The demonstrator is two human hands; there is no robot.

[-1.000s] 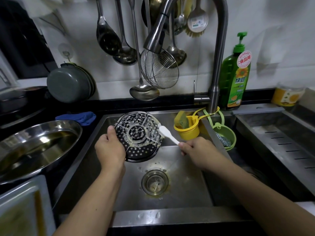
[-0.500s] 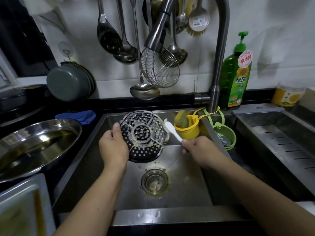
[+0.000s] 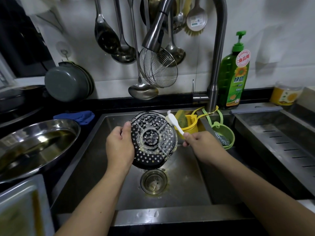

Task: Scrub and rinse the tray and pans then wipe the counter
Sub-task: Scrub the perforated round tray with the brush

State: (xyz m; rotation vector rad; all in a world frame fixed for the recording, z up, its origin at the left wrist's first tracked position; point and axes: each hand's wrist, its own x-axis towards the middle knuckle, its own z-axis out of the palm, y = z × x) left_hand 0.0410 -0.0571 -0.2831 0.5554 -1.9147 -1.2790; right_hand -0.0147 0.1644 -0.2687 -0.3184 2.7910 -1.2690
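Note:
A round black perforated tray (image 3: 153, 139), smeared with pale greasy residue, is tilted up over the steel sink (image 3: 179, 193). My left hand (image 3: 119, 147) grips its left edge, thumb on the rim. My right hand (image 3: 199, 142) holds the handle of a white brush (image 3: 173, 122), whose head sits at the tray's upper right rim. A round steel pan (image 3: 34, 145) holding oily liquid rests on the counter at the left, and a white rectangular tray (image 3: 18, 208) lies at the bottom left corner.
The faucet (image 3: 216, 65) arches over the sink with its spray head above the tray. A yellow cup with a sponge (image 3: 187, 121) and a green cup (image 3: 223, 137) hang at the sink's right. Green detergent bottle (image 3: 233, 77), blue cloth (image 3: 76, 116), hanging ladles and a drain rack at right.
The tray has shifted slightly right and tilted more upright in my left hand. The brush moved up from the tray's right side to its upper right rim.

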